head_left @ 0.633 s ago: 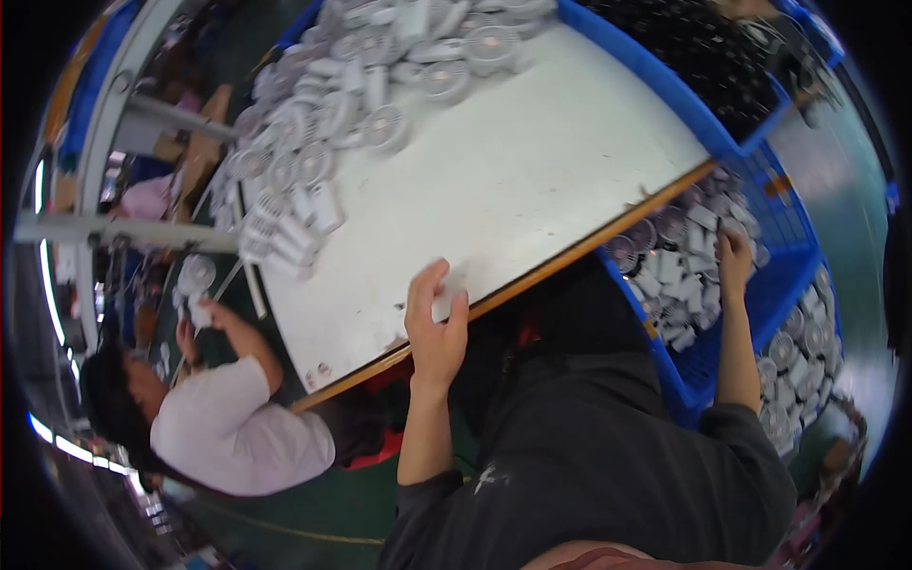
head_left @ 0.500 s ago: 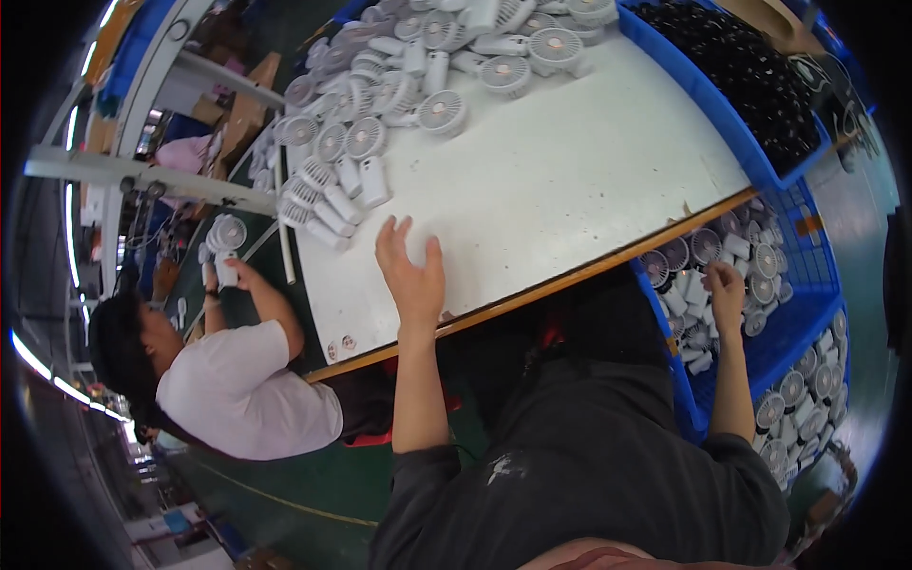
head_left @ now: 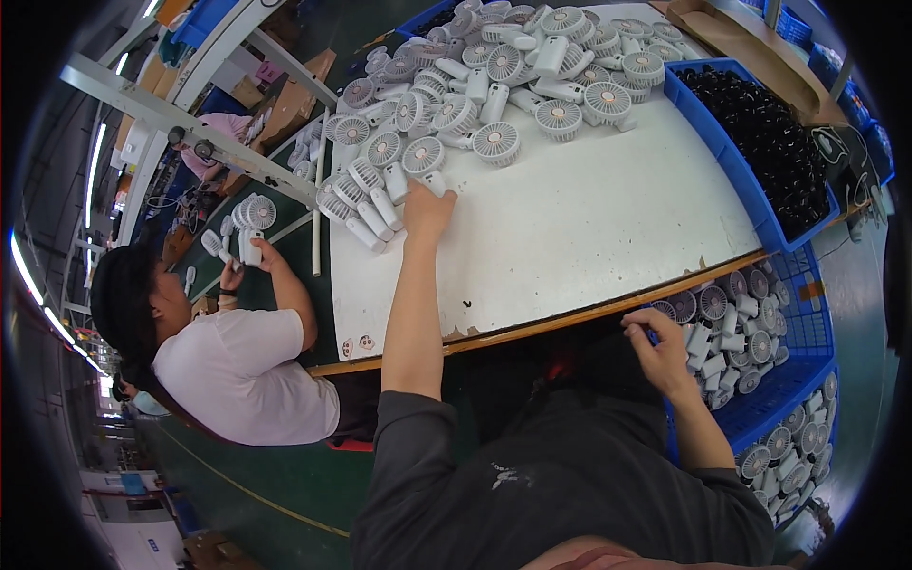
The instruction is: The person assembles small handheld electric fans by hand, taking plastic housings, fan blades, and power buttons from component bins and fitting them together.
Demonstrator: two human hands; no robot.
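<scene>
On the white tabletop, my left hand [head_left: 429, 209] reaches forward to the near edge of a pile of white handheld fans. Its fingers close round the handle of one handheld fan [head_left: 434, 182]. Directly left of it, several fans [head_left: 372, 211] lie side by side in a row, handles toward me. My right hand [head_left: 657, 353] hovers by the table's front edge, left of a blue crate [head_left: 807, 332] holding more fans. Its fingers are loosely bent, with a gap between thumb and forefinger, and nothing shows in them.
A blue bin [head_left: 750, 195] of small black parts stands at the table's right end, near an opened cardboard box [head_left: 750, 47]. A small black piece [head_left: 466, 304] lies on the tabletop. At left, a co-worker [head_left: 242, 375] holds fans beside a metal frame [head_left: 204, 142].
My left hand has gone forward from above the bare tabletop and closed on a fan. My right hand has moved left, away from over the crate. The view has shifted.
</scene>
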